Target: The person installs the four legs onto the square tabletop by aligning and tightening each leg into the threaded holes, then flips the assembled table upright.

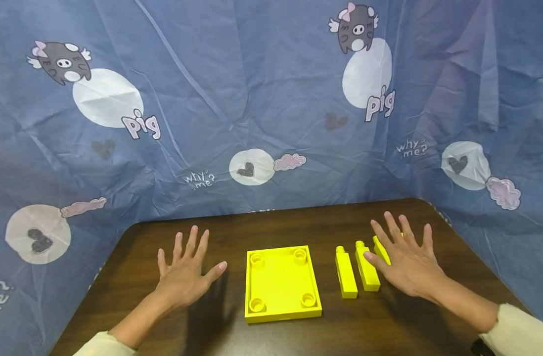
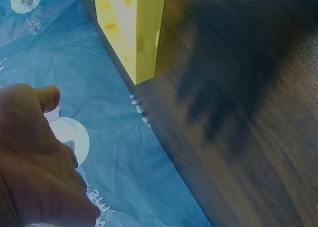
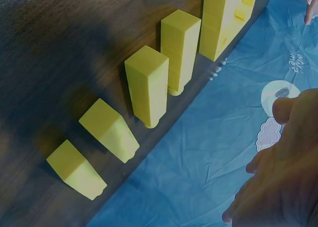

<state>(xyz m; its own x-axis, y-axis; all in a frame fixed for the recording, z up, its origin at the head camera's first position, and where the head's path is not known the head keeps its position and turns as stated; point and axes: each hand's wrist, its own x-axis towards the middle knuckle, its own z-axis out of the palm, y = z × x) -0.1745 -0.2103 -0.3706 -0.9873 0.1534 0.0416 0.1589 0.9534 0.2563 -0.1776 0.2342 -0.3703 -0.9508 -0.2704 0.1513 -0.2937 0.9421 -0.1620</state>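
My left hand [image 1: 182, 282] hovers above the table with its fingers spread, holding nothing. To its right lies a square yellow panel [image 1: 280, 282] with a raised rim and a round socket in each corner. Several yellow square-sided bars [image 1: 346, 274], each with a narrow knob at its far end, lie in a row right of the panel. My right hand [image 1: 409, 267], fingers spread and holding nothing, is over the right part of that row and hides some of it. The right wrist view shows the whole row of bars [image 3: 146, 88] beside the panel [image 3: 223, 18].
A dark brown wooden table [image 1: 222, 237] with rounded far corners carries the pieces. Behind and beside it hangs a blue cloth [image 1: 276, 113] printed with pigs, hearts and words. Shadows of the hands fall on the tabletop.
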